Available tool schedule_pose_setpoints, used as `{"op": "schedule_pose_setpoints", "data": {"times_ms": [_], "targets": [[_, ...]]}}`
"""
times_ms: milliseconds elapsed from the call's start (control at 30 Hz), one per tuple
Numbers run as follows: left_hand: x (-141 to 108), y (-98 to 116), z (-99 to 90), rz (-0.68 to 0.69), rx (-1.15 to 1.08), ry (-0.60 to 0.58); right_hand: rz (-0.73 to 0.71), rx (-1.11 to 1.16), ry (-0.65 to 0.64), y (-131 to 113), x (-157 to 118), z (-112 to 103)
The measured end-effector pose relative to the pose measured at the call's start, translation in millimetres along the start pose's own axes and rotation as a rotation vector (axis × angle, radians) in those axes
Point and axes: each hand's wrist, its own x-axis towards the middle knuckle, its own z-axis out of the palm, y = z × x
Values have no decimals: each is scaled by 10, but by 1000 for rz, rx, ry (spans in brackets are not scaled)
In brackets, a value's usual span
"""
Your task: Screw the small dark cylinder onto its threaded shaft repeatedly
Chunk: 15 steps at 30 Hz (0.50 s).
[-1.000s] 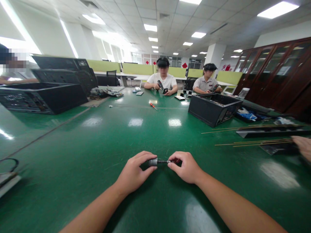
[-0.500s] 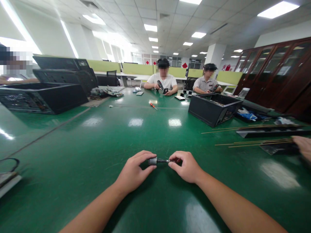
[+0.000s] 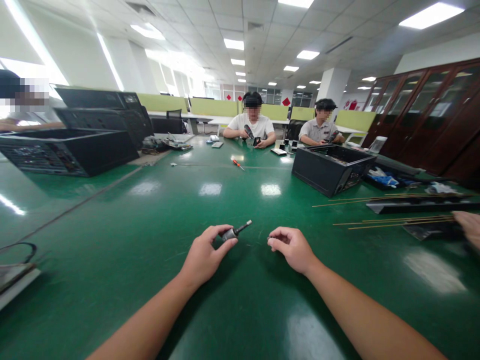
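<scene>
Over the green table (image 3: 240, 295), my left hand (image 3: 204, 252) holds a small grey cylinder with a thin dark shaft (image 3: 231, 233) between thumb and fingers. The shaft points up and to the right and ends in a light tip. To its right, my right hand (image 3: 294, 247) is pinched around a small part (image 3: 270, 238), mostly hidden by the fingertips. A gap separates this part from the shaft's tip. An orange screwdriver (image 3: 237, 164) lies farther back on the table.
Black computer cases stand at the left (image 3: 108, 150) and back right (image 3: 330, 172). Thin rods (image 3: 393, 221) and black metal pieces lie at the right, near another person's hand (image 3: 468, 225). People sit across the table.
My hands have moved apart, and the small part in my right hand has come away from the shaft. The cylinder in my left hand has tilted, its shaft now pointing upward.
</scene>
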Motion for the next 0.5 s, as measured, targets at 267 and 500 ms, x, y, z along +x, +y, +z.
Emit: {"op": "schedule_pose_setpoints", "data": {"times_ms": [267,500], "targets": [[78,-137,68,-429,-605,185,42,78,-17,97,51,21],[-23,-27,-176,-457,-615,210,24,81,-35,69,41,55]]}}
